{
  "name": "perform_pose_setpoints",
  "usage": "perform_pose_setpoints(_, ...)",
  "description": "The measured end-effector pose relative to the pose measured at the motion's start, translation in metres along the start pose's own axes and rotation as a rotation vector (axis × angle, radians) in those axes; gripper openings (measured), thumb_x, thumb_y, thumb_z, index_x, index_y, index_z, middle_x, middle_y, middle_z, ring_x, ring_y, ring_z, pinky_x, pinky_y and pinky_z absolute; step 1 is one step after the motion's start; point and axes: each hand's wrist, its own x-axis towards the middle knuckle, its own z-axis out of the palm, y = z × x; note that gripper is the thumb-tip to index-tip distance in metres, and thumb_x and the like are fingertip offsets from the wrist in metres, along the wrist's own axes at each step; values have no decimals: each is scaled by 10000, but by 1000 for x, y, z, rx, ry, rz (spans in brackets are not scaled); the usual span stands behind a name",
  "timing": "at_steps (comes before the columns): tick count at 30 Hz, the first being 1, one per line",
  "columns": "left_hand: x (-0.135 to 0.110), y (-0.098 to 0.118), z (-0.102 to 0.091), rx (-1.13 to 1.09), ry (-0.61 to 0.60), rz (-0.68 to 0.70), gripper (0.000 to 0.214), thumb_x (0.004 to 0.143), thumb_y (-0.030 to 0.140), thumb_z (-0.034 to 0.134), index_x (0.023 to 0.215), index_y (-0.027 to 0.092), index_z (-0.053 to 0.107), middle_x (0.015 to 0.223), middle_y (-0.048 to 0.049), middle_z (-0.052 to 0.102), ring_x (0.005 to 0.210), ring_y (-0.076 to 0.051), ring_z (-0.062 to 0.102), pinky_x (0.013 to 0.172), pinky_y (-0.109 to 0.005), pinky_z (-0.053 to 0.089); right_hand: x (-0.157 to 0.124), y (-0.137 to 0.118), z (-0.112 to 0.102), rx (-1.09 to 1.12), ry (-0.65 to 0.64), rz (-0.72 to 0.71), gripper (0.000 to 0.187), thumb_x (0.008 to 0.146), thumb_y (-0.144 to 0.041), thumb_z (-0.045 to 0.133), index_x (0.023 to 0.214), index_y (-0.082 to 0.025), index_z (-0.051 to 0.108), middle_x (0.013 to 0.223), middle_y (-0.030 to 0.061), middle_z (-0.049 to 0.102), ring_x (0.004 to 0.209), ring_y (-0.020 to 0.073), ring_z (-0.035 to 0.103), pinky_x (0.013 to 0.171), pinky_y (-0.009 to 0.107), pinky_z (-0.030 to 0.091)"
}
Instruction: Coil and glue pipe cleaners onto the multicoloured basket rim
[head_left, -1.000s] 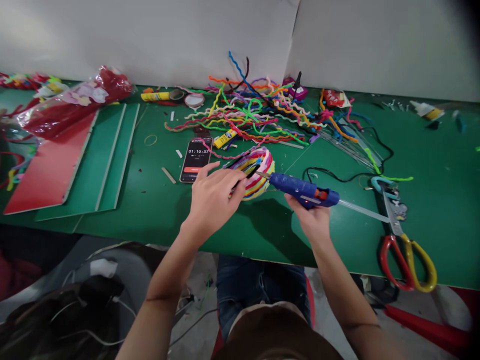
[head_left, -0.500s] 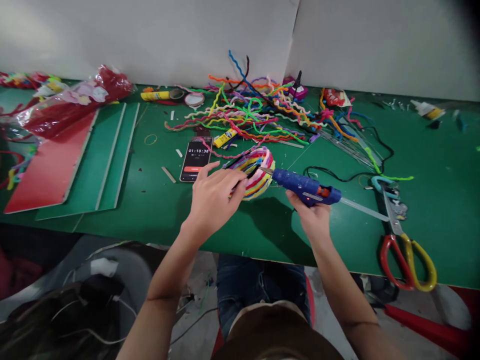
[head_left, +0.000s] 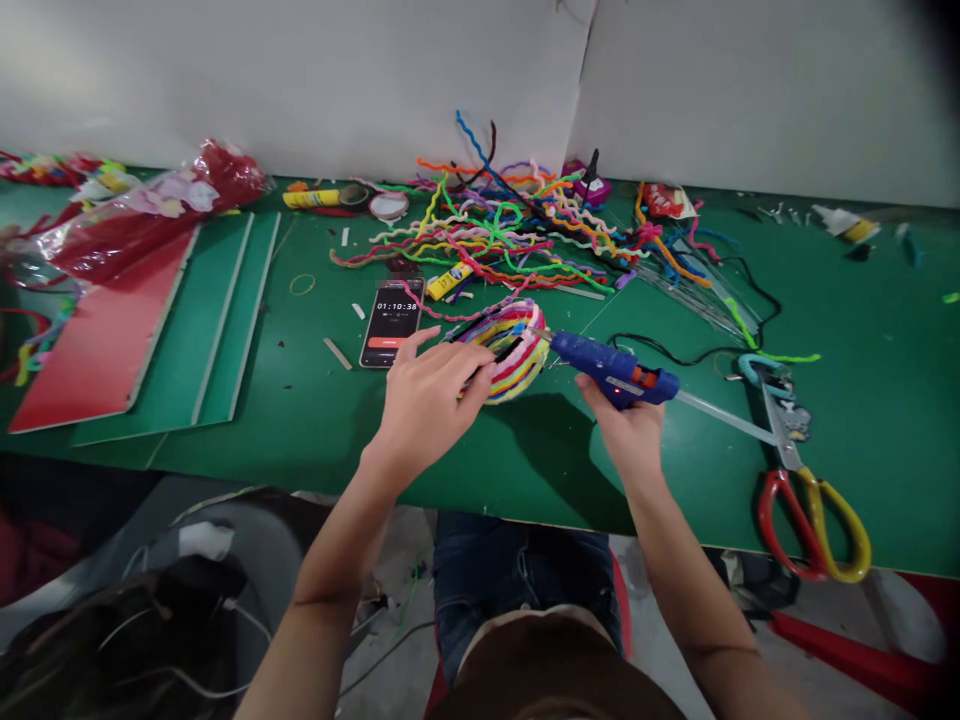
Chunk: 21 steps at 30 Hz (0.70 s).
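Observation:
My left hand (head_left: 436,385) is closed on the near left rim of a small bowl-like piece made of coiled, multicoloured pipe cleaners (head_left: 525,365). A black strand runs by its fingertips; pink, red, yellow and white rows show on the piece's side. My right hand (head_left: 631,430) is wrapped round the grip of a blue hot glue gun (head_left: 611,368), its small red light lit. The metal nozzle points left, at the piece's upper right rim; whether it touches cannot be made out. A clear glue stick (head_left: 724,415) sticks out of the gun's back end.
A heap of loose pipe cleaners (head_left: 495,230) lies behind the piece. A phone (head_left: 391,325) showing a timer lies left of it. Large scissors (head_left: 787,455) with red and yellow handles rest at the right edge. Red and green boards (head_left: 112,340) and plastic-wrapped items (head_left: 142,215) are left.
The glue gun's nozzle has shifted slightly right and up along the piece's rim. My left hand keeps its hold, and the camera view has tilted a little.

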Motion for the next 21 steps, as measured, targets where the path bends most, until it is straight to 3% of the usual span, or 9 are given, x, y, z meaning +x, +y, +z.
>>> perform_pose_setpoints(7, 1, -3, -2, -53, 22, -5, 169, 913, 237, 536, 898, 255, 704, 935, 6, 763, 870, -159, 708, 972, -421, 449, 26, 28, -47, -270, 122, 17, 341, 583, -471, 759, 722, -176, 655, 537, -2, 594, 510, 160, 545, 491, 300, 472)
perform_pose_setpoints(12, 2, -6, 0, -104, 75, 34, 177, 911, 235, 547, 911, 230, 724, 917, -8, 767, 847, -163, 714, 807, -358, 531, 39, 55, -78, -586, 115, 40, 408, 614, -545, 701, 672, -145, 646, 451, -11, 516, 448, 159, 485, 434, 285, 384)
perform_pose_setpoints(15, 2, -7, 1, -123, 98, 31, 183, 905, 246, 555, 903, 230, 736, 904, -16, 769, 845, -169, 723, 769, -340, 551, 39, 56, -84, -762, 1, -56, 480, 682, -603, 627, 784, -136, 671, 594, 45, 613, 535, 198, 547, 491, 315, 423)
perform_pose_setpoints(17, 1, -8, 1, -127, 103, 28, 181, 900, 244, 560, 900, 239, 740, 895, -15, 770, 850, -172, 726, 770, -339, 557, 35, 51, -90, -862, -58, -167, 563, 702, -632, 597, 943, -128, 669, 815, 112, 681, 713, 255, 619, 601, 360, 483)
perform_pose_setpoints(19, 0, -9, 0, -130, 100, 28, 174, 896, 242, 565, 901, 242, 740, 893, -12, 770, 854, -173, 726, 771, -340, 559, 27, 46, -101, -980, -108, -252, 655, 705, -642, 587, 1086, -111, 634, 1047, 184, 674, 932, 321, 630, 733, 418, 507)
perform_pose_setpoints(21, -3, -12, -2, -141, 95, 18, 166, 894, 246, 571, 902, 238, 736, 905, -11, 769, 862, -172, 722, 784, -348, 558, 14, 40, -118, -1102, -161, -265, 677, 711, -632, 580, 1131, -103, 622, 1127, 216, 660, 1012, 363, 625, 780, 458, 506)
